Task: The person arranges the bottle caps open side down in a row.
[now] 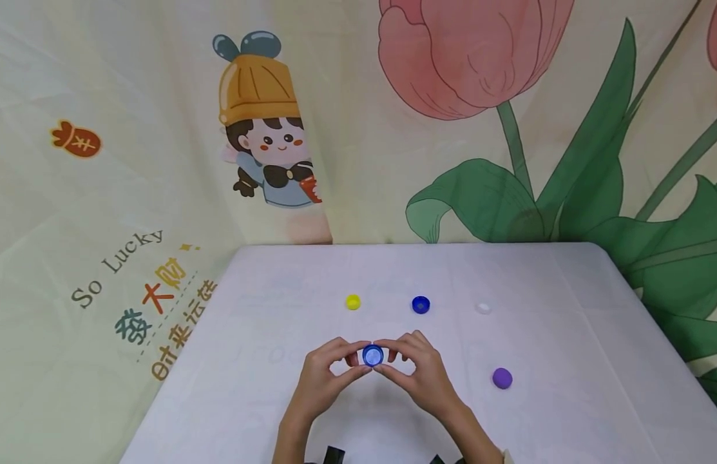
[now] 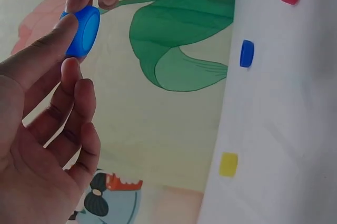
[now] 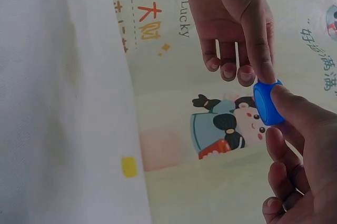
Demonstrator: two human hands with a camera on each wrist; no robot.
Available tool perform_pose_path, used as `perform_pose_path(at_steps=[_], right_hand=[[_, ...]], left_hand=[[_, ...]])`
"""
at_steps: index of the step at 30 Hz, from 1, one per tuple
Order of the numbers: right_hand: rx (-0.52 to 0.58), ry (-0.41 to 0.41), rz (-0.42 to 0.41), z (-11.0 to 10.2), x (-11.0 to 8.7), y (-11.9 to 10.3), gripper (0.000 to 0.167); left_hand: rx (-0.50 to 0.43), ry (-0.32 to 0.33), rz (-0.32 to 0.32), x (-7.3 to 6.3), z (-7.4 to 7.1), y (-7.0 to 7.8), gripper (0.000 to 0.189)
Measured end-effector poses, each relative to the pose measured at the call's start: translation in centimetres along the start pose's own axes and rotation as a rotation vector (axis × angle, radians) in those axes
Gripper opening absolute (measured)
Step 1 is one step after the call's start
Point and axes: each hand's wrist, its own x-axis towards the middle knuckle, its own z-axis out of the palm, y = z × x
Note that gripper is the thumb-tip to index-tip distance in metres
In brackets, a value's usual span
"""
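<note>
A round blue bottle cap (image 1: 372,355) is held up between both hands, its hollow side facing the head camera. My left hand (image 1: 323,380) pinches its left side between thumb and index finger. From the opposite side, my right hand (image 1: 426,379) pinches it the same way. The left wrist view shows the ridged rim of the blue cap (image 2: 84,31) between the fingertips. In the right wrist view the cap (image 3: 268,103) appears tilted, with the other fingers of both hands loosely bent and apart from it.
Beyond the hands, a yellow cap (image 1: 353,302), a dark blue cap (image 1: 420,305) and a clear whitish cap (image 1: 483,309) lie in a row on the white table (image 1: 567,335). A purple cap (image 1: 502,378) lies to the right. A printed curtain (image 1: 358,129) hangs behind the table.
</note>
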Motion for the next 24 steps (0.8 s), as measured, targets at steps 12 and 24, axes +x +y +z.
perform_pose_path(at_steps=[12,24], right_hand=[[0.029,0.030,0.002,0.1,-0.2,0.2,0.031],[0.045,0.026,-0.004,0.4,-0.6,0.7,0.032]], left_hand=[[-0.382,-0.036,-0.707,0.4,0.7,0.6,0.034],[-0.434,-0.083,-0.737,0.1,1.2,0.0,0.039]])
